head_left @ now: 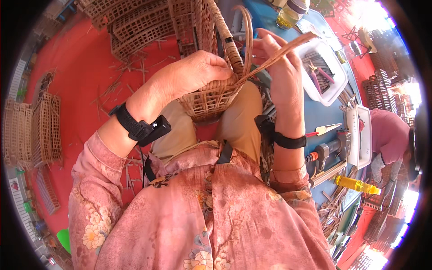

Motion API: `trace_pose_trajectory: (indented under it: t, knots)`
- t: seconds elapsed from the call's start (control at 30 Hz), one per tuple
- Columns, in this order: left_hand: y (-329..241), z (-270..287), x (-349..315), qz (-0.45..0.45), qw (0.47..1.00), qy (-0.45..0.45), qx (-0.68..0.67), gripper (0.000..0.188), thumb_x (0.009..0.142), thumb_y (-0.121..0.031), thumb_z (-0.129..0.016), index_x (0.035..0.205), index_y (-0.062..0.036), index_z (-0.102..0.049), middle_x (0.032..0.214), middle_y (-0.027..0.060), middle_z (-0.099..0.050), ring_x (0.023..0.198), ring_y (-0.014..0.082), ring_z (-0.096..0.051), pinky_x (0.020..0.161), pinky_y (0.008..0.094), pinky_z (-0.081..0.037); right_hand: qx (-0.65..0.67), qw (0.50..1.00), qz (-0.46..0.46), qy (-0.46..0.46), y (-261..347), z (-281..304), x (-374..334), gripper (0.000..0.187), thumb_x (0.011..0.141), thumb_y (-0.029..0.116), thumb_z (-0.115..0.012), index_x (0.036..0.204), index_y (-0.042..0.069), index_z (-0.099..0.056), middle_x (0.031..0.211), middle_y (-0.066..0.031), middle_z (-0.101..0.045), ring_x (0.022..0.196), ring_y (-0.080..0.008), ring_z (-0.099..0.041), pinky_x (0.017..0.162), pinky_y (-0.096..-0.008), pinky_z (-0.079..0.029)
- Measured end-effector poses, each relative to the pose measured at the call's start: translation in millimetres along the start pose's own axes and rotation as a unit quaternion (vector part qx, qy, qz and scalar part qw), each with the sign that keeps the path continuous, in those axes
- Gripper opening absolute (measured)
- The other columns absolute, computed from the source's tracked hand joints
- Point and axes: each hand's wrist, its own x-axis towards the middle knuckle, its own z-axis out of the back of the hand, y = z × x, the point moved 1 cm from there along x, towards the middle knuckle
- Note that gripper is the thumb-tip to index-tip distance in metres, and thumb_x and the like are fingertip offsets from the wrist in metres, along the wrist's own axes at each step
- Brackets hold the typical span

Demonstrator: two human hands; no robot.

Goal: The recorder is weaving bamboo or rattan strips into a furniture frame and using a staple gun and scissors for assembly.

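Observation:
A brown woven wicker basket (204, 104) stands between my knees, its wrapped rim (230, 47) rising away from me. My left hand (198, 74) is closed at the basket's near corner, thumb and fingers pressed on the rim. From that corner a flat wicker strip (288, 48) slants up to the right, and a thinner strand loops up beside the rim. Around the strip, my right hand (281, 67) has its fingers bent; some fingertips are hidden behind it. Both wrists carry black straps.
On the right, a blue table (326, 114) holds a white tray (330, 96) with pliers, a jar (290, 15), a red-handled knife (326, 129), a power tool (326, 150) and a yellow bottle (357, 184). Stacked woven panels (139, 29) and scraps lie on the red floor. Another person (389, 135) bends at far right.

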Motion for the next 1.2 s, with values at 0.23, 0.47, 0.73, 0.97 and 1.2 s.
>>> trace_pose_trajectory:
  t: [0.23, 0.47, 0.73, 0.97, 1.2]
  knots:
    - [3, 1, -5, -0.022, 0.992, -0.028, 0.122, 0.026, 0.100, -0.025, -0.060, 0.101, -0.0005, -0.069, 0.085, -0.0032, -0.066, 0.081, 0.0065, -0.059, 0.076, 0.0275, -0.048, 0.190, 0.977, -0.055, 0.085, -5, -17, 1, 0.030, 0.102, 0.023, -0.055, 0.114, -0.002, -0.065, 0.083, -0.0043, -0.065, 0.071, -0.0165, -0.066, 0.067, -0.0263, -0.053]
    - [-13, -25, -15, -0.200, 0.904, -0.114, 0.360, 0.026, 0.094, -0.026, -0.067, 0.095, 0.0006, -0.065, 0.077, 0.0174, -0.063, 0.072, 0.0289, -0.066, 0.067, 0.0374, -0.049, 0.563, 0.804, -0.187, 0.037, -28, 3, 3, 0.028, 0.107, 0.025, -0.044, 0.110, 0.003, -0.062, 0.078, -0.0022, -0.059, 0.067, -0.0147, -0.057, 0.065, -0.0273, -0.047]
    - [-1, -18, -7, -0.196, 0.891, -0.131, 0.389, 0.036, 0.094, -0.034, -0.066, 0.092, 0.0008, -0.061, 0.081, 0.0225, -0.060, 0.082, 0.0435, -0.061, 0.069, 0.0469, -0.048, 0.540, 0.834, -0.106, 0.035, -15, 0, -45, 0.026, 0.108, 0.022, -0.043, 0.092, 0.009, -0.059, 0.061, 0.0071, -0.035, 0.048, -0.0076, -0.029, 0.052, -0.0256, -0.030]
    - [2, -11, -9, -0.313, 0.856, -0.072, 0.405, 0.030, 0.096, -0.028, -0.062, 0.093, 0.0019, -0.060, 0.081, 0.0206, -0.059, 0.081, 0.0419, -0.060, 0.069, 0.0482, -0.048, 0.306, 0.951, -0.052, 0.016, -2, -42, -97, 0.024, 0.102, 0.021, -0.056, 0.086, 0.004, -0.059, 0.067, 0.0027, -0.050, 0.055, -0.0048, -0.038, 0.048, -0.0209, -0.029]
    - [-7, -15, -13, -0.229, 0.918, -0.046, 0.321, 0.031, 0.094, -0.029, -0.068, 0.099, 0.0023, -0.068, 0.077, 0.0188, -0.068, 0.067, 0.0298, -0.065, 0.063, 0.0391, -0.050, -0.108, 0.951, 0.243, 0.156, -23, -68, -101, 0.020, 0.097, 0.019, -0.064, 0.089, 0.000, -0.062, 0.070, -0.0053, -0.057, 0.058, -0.0170, -0.055, 0.053, -0.0332, -0.042]
